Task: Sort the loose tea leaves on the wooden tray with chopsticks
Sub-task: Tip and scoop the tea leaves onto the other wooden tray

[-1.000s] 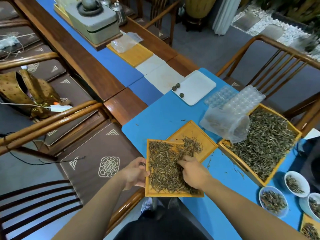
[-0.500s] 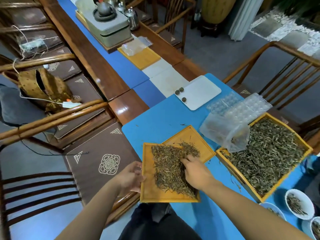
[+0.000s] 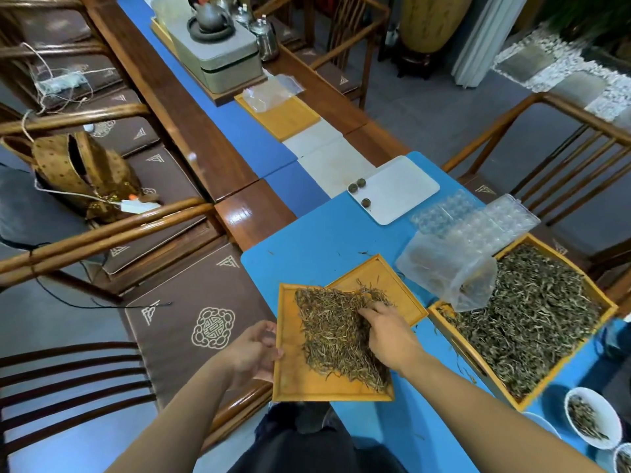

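A small wooden tray juts over the near edge of the blue table, with its far corner lying on a second wooden tray. Brown loose tea leaves are heaped on its right half, and its left strip is bare. My left hand grips the tray's left edge. My right hand lies palm-down on the heap's right side, fingertips in the leaves at the far corner. No chopsticks are in view.
A large wooden tray full of greenish leaves stands to the right, with a clear plastic bag on its corner. Beyond lie plastic moulds and a white tray holding three tea balls. Small white bowls stand at the near right. Chairs line the left.
The leaves have gathered toward the small tray's right side, baring its left strip. My right hand has slid up toward the far corner. My left hand keeps its hold.
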